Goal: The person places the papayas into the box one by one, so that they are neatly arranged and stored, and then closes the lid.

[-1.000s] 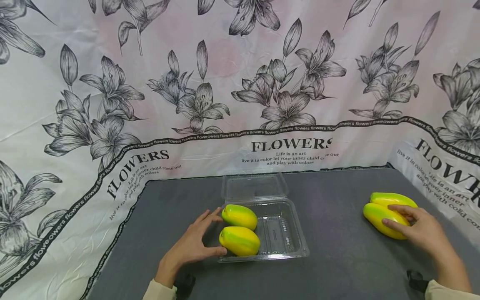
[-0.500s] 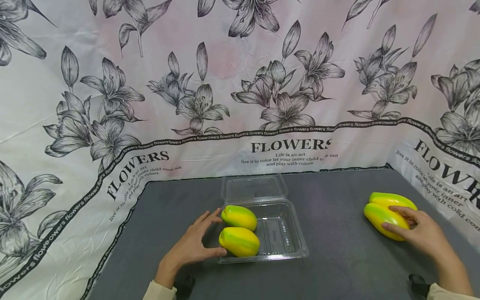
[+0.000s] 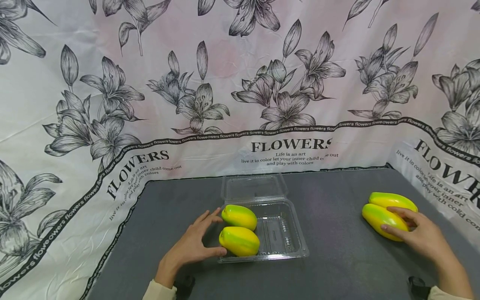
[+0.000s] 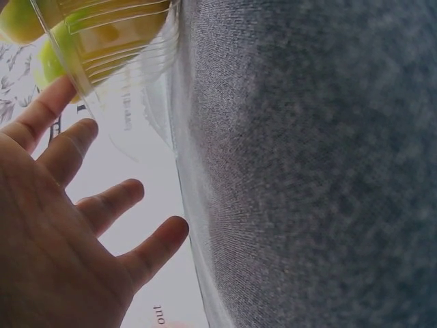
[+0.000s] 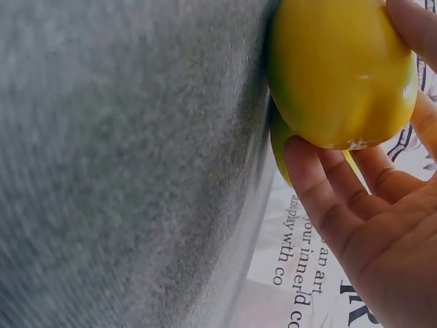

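Observation:
On the right side of the table, my right hand (image 3: 423,233) holds the nearer of two yellow-green papayas (image 3: 382,221), thumb on the near side and fingers round its end. The other papaya (image 3: 393,201) lies right behind it. In the right wrist view the held papaya (image 5: 341,75) shows its blunt end, with fingers spread beneath it. A clear plastic clamshell box (image 3: 300,246) stands mid-table with its lid (image 3: 255,187) laid back. Two more papayas, a rear one (image 3: 239,217) and a front one (image 3: 239,241), fill its left half. My left hand (image 3: 191,241), fingers spread, rests at the box's left edge.
The grey table (image 3: 337,275) meets a white curtain (image 3: 210,158) printed with flowers at the back and both sides. The right-hand papayas lie close to the curtain on that side. The box's right half (image 3: 279,233) shows its bare ribbed floor.
The nearer right-hand papaya has tilted and shifted slightly left in my right hand. My left hand, the box and the papayas in it have stayed put.

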The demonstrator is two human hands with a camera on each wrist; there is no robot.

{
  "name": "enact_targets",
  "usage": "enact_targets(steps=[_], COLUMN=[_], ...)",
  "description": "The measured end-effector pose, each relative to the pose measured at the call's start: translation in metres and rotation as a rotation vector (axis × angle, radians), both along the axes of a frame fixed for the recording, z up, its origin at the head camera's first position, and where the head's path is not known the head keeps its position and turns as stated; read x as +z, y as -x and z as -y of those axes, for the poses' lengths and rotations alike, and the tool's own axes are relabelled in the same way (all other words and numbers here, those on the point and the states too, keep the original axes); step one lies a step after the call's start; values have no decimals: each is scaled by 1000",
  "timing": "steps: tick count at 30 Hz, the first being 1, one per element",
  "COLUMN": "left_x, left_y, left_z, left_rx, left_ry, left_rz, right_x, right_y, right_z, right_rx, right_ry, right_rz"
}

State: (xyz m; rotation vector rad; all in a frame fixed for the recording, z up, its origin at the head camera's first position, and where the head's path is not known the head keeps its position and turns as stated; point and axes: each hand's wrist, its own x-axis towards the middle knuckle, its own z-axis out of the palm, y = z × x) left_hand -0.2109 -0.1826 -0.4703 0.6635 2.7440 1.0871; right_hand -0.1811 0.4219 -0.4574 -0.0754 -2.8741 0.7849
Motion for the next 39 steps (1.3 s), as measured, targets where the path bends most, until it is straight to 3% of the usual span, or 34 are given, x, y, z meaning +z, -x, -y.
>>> enact_targets(steps=[7,12,26,33,39], left_x=[0,-1,0,-1,-1], left_y=[0,1,1,1,2], left_z=[-1,-1,0,0,1], left_rx=[-4,-9,-12,-15,-9], left_ry=[-12,-24,-19,-18,-16], left_rz=[2,-2,-5,-8,-14], right_x=[3,13,43,41,34], right_y=[-2,-3,4,10,17], right_z=[8,23,72,108,138], right_rx=[29,92,201,227,303], right_ry=[53,158,398,491,535], right_rz=[15,-35,-62,-64,-134])
